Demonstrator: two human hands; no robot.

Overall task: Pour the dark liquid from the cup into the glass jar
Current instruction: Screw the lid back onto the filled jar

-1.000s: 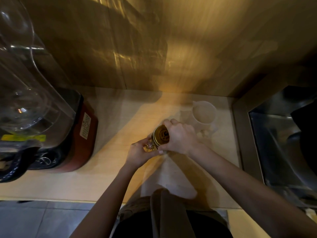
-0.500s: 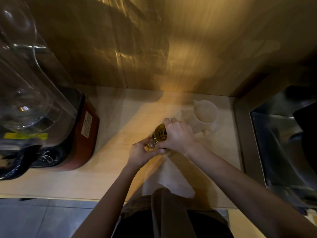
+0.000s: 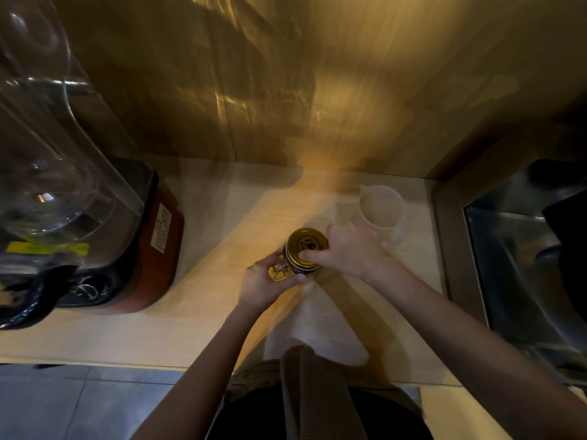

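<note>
A glass jar with a handle [image 3: 281,270] stands on the wooden counter [image 3: 203,281], capped by a gold lid [image 3: 305,246]. My left hand [image 3: 265,282] grips the jar by its handle side. My right hand [image 3: 347,250] holds the lid's rim, thumb across its near edge. Dark contents show faintly under the lid. A translucent white cup [image 3: 382,208] with a spout stands behind my right hand, close to its knuckles; I cannot see liquid in it.
A blender with a clear jug [image 3: 47,173] and red-black base [image 3: 152,246] fills the left side. A steel sink [image 3: 521,258] lies at the right. A white cloth or paper [image 3: 320,325] lies near the counter's front edge. A wooden wall panel rises behind.
My right hand has shifted to the right off the lid's top, so more of the gold lid shows. My left hand keeps its hold on the jar.
</note>
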